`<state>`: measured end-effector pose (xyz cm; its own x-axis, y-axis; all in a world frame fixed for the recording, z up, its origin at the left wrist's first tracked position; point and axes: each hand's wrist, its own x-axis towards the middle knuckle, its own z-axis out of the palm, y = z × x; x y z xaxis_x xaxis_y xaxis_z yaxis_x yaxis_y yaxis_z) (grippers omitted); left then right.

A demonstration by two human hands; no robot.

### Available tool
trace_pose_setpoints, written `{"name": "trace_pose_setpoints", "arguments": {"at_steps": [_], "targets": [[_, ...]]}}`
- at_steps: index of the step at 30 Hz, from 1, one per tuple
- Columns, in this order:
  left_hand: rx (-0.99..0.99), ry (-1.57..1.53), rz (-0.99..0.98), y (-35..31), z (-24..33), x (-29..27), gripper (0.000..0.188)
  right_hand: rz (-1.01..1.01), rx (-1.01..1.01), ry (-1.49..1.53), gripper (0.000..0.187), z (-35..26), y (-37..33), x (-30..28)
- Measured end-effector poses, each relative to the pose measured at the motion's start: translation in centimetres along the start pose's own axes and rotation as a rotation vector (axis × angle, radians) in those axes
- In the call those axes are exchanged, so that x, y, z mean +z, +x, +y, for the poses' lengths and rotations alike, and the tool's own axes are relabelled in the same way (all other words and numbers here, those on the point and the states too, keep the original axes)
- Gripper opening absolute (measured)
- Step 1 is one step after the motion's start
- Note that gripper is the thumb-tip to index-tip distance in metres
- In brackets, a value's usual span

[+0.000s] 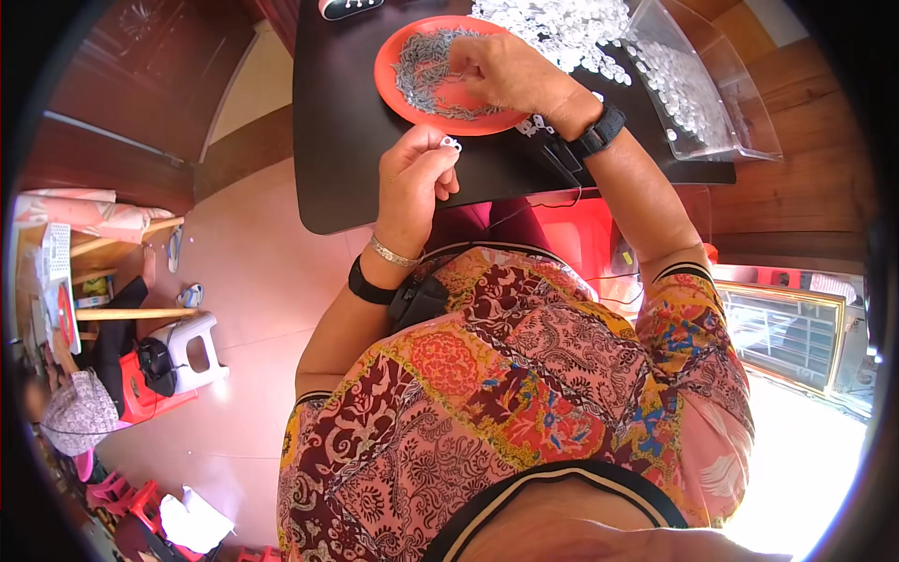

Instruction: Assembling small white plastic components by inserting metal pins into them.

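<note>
A small white plastic piece with holes (451, 144) is pinched between the thumb and forefinger of my left hand (414, 176), just in front of a round orange-red plate (385, 82). Many small grey elongated pieces (421, 67) lie heaped in the plate, mostly along its left and far side. Over the plate's right half, my right hand (515, 77) reaches down with its fingers curled together among the grey pieces. Its fingertips are partly hidden, so what they hold cannot be made out. A few more white pieces (536, 125) lie beside the plate, below my right wrist.
The black table (342, 150) carries a large heap of white pieces (571, 28) beyond the plate. At the right a clear plastic tray (749, 140) holds more white pieces. A dark object (562, 159) with a cable sits at the near edge. Stools (192, 351) stand on the left.
</note>
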<state>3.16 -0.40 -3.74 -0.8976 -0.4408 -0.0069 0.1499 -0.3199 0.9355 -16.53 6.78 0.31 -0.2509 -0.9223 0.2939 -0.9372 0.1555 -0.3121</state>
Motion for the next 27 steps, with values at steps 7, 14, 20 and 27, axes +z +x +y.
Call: {"name": "trace_pose_setpoints", "arguments": {"at_steps": [7,14,20,27], "targets": [[-0.011,0.005,-0.011,-0.1,0.5,-0.1,0.013,-0.063,0.098,0.246,0.018,-1.1,-2.5,-2.0],[0.030,0.000,-0.042,-0.8,1.3,0.8,0.012,-0.009,0.295,1.011,0.015,-4.0,-6.4,-2.4],[0.134,0.080,-0.064,-1.3,1.5,1.8,0.012,0.176,0.301,1.138,0.018,-6.8,-8.4,-1.1],[0.174,0.209,-0.072,-1.5,1.4,2.1,0.013,0.188,0.252,1.160,0.019,-7.4,-8.8,-0.6]]}}
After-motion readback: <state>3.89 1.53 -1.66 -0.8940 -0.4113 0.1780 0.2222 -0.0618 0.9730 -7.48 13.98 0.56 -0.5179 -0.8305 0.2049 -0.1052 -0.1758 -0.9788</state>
